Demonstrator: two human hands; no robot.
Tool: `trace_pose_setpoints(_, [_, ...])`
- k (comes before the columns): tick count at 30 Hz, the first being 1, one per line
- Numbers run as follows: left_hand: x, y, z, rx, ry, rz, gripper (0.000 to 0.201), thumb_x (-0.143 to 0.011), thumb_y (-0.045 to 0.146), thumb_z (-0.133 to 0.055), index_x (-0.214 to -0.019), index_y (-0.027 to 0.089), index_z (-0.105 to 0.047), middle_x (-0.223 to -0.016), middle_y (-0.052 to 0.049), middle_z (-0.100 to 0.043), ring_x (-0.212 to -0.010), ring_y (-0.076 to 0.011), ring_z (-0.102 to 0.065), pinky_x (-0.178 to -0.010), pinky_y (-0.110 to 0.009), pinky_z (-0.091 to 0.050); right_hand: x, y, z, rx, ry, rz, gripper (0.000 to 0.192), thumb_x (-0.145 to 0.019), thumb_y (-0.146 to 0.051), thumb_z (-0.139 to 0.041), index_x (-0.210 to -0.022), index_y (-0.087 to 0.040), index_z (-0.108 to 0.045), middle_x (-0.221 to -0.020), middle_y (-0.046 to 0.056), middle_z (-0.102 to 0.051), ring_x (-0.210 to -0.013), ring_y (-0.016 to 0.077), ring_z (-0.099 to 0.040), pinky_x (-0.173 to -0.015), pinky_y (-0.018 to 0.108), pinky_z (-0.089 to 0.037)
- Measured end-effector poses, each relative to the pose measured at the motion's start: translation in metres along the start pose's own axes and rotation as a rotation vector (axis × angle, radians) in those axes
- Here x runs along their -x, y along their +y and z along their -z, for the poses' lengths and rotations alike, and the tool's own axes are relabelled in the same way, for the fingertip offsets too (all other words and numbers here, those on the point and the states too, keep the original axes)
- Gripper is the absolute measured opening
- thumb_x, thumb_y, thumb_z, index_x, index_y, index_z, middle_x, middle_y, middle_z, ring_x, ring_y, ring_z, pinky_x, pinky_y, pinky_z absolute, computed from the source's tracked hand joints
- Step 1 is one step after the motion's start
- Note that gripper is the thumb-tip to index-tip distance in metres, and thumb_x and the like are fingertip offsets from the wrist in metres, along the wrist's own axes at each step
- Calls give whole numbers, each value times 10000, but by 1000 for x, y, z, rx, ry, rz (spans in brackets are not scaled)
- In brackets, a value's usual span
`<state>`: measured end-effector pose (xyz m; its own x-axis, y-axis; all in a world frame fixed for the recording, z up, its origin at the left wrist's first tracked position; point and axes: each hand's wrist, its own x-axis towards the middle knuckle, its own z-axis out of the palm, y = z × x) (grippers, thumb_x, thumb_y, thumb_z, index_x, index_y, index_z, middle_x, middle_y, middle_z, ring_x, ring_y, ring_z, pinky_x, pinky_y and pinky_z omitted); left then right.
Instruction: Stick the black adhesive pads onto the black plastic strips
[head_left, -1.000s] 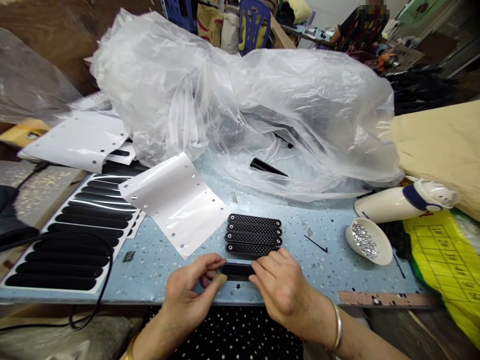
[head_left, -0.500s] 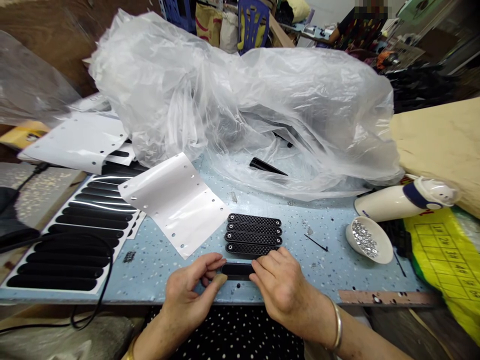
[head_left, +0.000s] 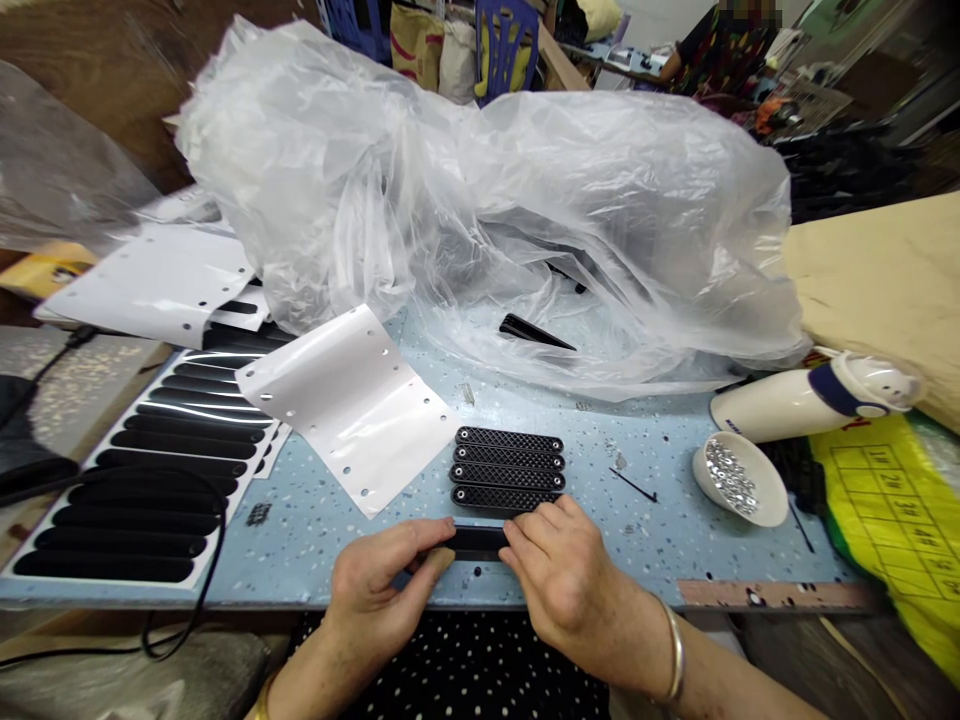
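Observation:
A black strip-shaped piece (head_left: 478, 540) lies level between my hands at the table's front edge. My left hand (head_left: 397, 570) pinches its left end between thumb and fingers. At the other end, the thumb and fingers of my right hand (head_left: 559, 560) close on it. Both ends are hidden under the fingers. Just beyond, several black textured strips (head_left: 508, 468) with a metal-ringed hole at each end lie side by side; my right knuckles are close to the nearest one. To the left, a white sheet (head_left: 146, 480) carries rows of black rounded adhesive strips.
A peeled white sheet with holes (head_left: 352, 400) lies left of centre. Large clear plastic bags (head_left: 600, 180) cover the back, with a black piece (head_left: 536, 332) at their opening. On the right are a bowl of small metal parts (head_left: 765, 500), a white bottle (head_left: 772, 402) and a yellow bag (head_left: 885, 510).
My left fingers have closed down onto the left end of the black piece, covering the rounded tip that showed before. My right hand has stayed almost still.

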<state>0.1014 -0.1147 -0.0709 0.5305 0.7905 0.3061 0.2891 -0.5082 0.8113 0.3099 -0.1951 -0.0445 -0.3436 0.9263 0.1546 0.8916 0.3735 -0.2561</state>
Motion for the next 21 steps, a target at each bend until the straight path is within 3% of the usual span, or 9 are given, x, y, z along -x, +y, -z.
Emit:
trace_pose_setpoints(5, [-4, 1, 2, 20, -24, -77, 200, -836, 88, -615, -938, 214, -732, -876, -30, -797, -793, -157, -763, -757, -249, -641, -2, 0, -1, -25, 20, -24, 176, -914, -122, -508, -971, -107, -674, -729, 70, -603, -709, 219, -493, -651, 385, -346])
trace_pose_setpoints(15, [-3, 0, 1, -21, -6, -140, 203, -835, 71, -605, -934, 172, -750, -916, -87, -795, -826, -176, -766, -753, -248, -640, 3, 6, 0, -185, 43, -30, 193, -966, -130, -496, -1054, -91, -664, -847, 94, -669, -777, 209, -550, -679, 361, -421])
trace_pose_setpoints(21, [-3, -3, 1, -46, -6, -172, 185, -846, 90, -603, -920, 163, -755, -906, -92, -795, -807, -173, -768, -740, -232, -637, 4, 9, 0, -165, 68, 36, 182, -957, -108, -511, -1053, -68, -661, -896, 117, -691, -784, 218, -574, -663, 365, -453])
